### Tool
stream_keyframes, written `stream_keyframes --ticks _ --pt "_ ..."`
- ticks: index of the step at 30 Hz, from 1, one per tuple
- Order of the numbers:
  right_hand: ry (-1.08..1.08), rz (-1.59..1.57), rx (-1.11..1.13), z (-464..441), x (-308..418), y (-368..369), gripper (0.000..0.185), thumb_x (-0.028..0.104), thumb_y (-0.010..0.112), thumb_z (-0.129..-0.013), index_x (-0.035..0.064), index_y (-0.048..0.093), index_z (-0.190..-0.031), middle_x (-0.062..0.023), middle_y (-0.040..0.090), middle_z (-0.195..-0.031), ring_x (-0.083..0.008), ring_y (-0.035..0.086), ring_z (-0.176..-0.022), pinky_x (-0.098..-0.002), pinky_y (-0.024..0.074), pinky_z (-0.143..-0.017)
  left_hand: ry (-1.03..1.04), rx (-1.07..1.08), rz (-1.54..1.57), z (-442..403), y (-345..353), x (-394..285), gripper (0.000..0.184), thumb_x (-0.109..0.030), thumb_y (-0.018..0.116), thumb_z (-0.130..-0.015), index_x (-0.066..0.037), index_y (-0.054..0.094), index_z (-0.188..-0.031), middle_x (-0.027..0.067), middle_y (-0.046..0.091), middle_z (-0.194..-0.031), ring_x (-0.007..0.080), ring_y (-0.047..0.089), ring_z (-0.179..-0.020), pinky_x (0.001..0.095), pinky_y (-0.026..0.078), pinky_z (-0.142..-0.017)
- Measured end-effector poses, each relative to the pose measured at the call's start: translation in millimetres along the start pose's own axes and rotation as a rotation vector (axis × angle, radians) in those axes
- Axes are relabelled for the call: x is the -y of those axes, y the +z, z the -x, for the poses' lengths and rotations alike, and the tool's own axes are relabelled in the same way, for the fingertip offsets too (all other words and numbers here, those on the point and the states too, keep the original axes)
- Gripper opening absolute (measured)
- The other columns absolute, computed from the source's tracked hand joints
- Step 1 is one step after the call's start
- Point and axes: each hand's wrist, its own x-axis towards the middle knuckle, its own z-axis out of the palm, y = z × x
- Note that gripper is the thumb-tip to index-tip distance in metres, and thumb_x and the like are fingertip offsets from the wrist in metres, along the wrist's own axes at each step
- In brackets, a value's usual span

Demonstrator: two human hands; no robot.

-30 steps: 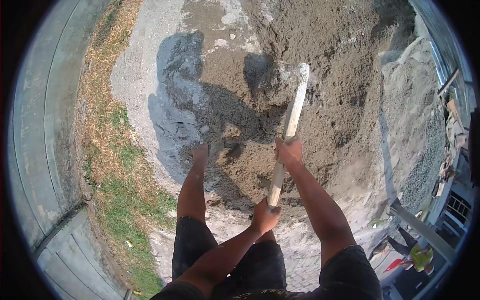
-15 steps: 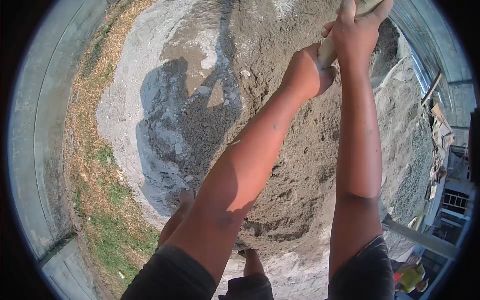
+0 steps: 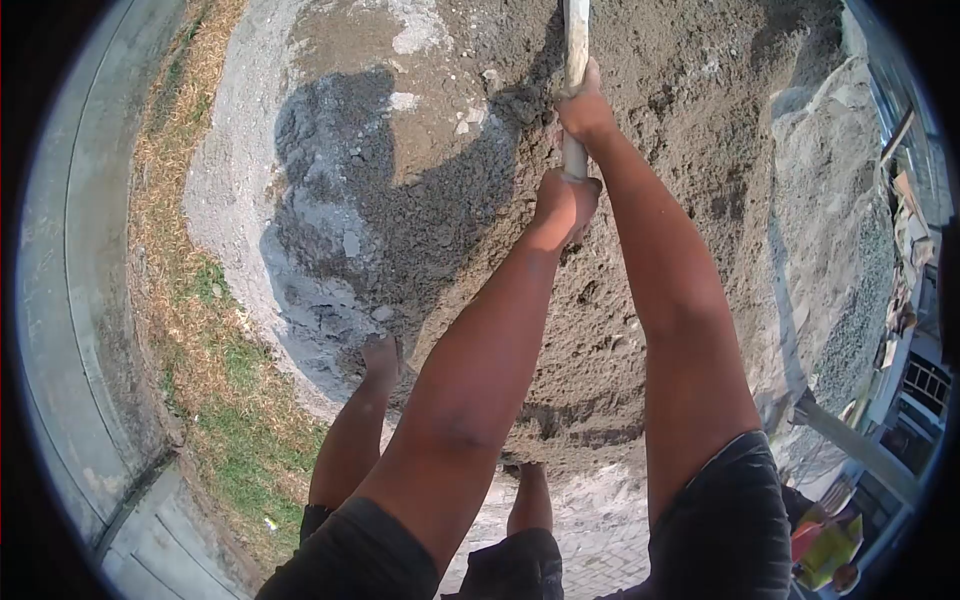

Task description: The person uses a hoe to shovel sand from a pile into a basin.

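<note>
Both of my hands are wrapped round a pale wooden tool handle [image 3: 577,40], held out in front of me. My left hand [image 3: 568,205] closes on its near end, and my right hand [image 3: 587,112] grips a little farther up. The handle runs off the top of the view, so the tool's working end is hidden. Below and around my hands spreads a heap of brown-grey sand [image 3: 600,340], damp and lumpy looking. My shadow falls on its left part.
Bare feet stand in the sand at the bottom. Dry straw and grass [image 3: 235,420] border the heap on the left, beside a concrete wall [image 3: 95,250]. Grey gravel [image 3: 850,325] lies at right. A person in a yellow-green top [image 3: 832,550] is at lower right.
My hands and the handle have swung left and somewhat lower in view. The handle now points nearly straight ahead instead of slanting up to the right. Both hands still grip it.
</note>
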Motion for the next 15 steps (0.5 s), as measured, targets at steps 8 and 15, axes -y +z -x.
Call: stream_keyframes --ticks 8,15 --pt "0.038 -0.178 -0.145 184.6 -79.6 11.8 0.054 0.014 0.055 -0.096 0.0072 0.024 -0.139 -0.0086 0.056 -0.072 -0.0153 0.054 -0.044 -0.0312 0.0452 -0.038 -0.022 0.0 -0.213 179.8 16.0 73.4 0.022 -0.012 0.065 -0.084 0.003 0.059 -0.1 0.0094 0.063 -0.074 0.0166 0.059 -0.059 0.0341 0.045 -0.054" --pt "0.312 -0.324 -0.088 393.0 -99.1 -4.3 0.041 0.008 0.055 -0.094 0.0022 0.03 -0.125 -0.0073 0.052 -0.073 -0.0131 0.052 -0.045 -0.0287 0.0441 -0.039 -0.029 0.07 0.063 370.0 24.9 184.1 0.031 -0.01 0.063 -0.079 0.004 0.057 -0.107 0.0139 0.067 -0.085 0.0202 0.065 -0.077 0.0338 0.049 -0.069"
